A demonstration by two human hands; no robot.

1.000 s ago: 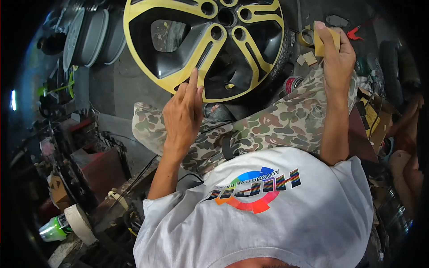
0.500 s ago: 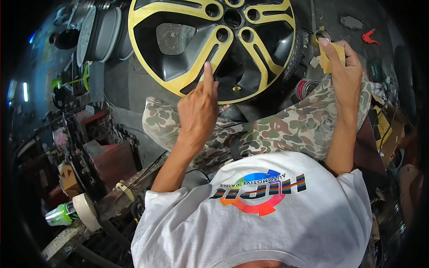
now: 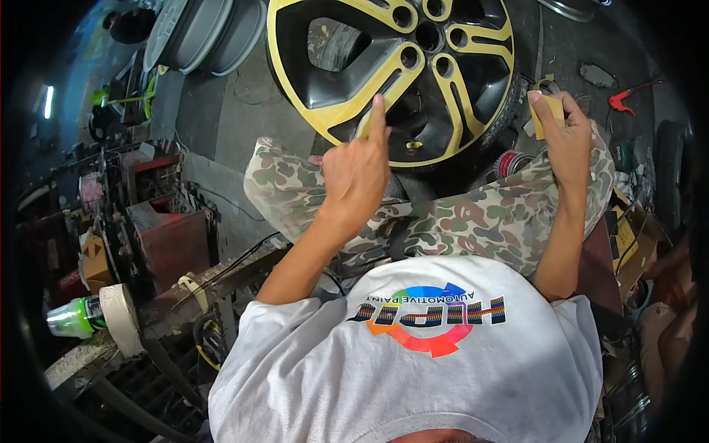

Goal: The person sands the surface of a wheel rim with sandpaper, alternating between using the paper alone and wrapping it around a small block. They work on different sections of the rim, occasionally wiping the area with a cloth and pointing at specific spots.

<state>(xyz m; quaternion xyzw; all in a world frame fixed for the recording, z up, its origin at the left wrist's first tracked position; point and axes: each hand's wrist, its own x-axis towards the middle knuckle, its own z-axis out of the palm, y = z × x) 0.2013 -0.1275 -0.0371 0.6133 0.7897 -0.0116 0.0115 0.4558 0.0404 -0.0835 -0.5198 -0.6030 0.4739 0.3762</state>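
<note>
A wheel rim (image 3: 354, 108) with yellow faces and black recesses lies at the top middle, beyond the knees. My left hand (image 3: 357, 166) is over its near edge, index finger stretched out onto a yellow spoke and the other fingers curled; nothing shows in it. To the right of the rim, above the camouflage-clad knee, my right hand (image 3: 565, 136) pinches a folded yellow sheet (image 3: 546, 117) between thumb and fingers. A roll of tape (image 3: 548, 86) is just behind the sheet.
Grey rims (image 3: 199, 33) stand at the upper left. A red-handled tool (image 3: 622, 100) and a tin (image 3: 511, 164) lie to the right. Left are a red box (image 3: 171, 240), a tape roll (image 3: 119, 317) and a green-lidded cup (image 3: 68, 319). Another person's bare limb (image 3: 665, 325) shows at the right edge.
The view has shifted, so the rim appears further right. My left hand still points at the spoke, and my right hand keeps hold of the yellow sheet.
</note>
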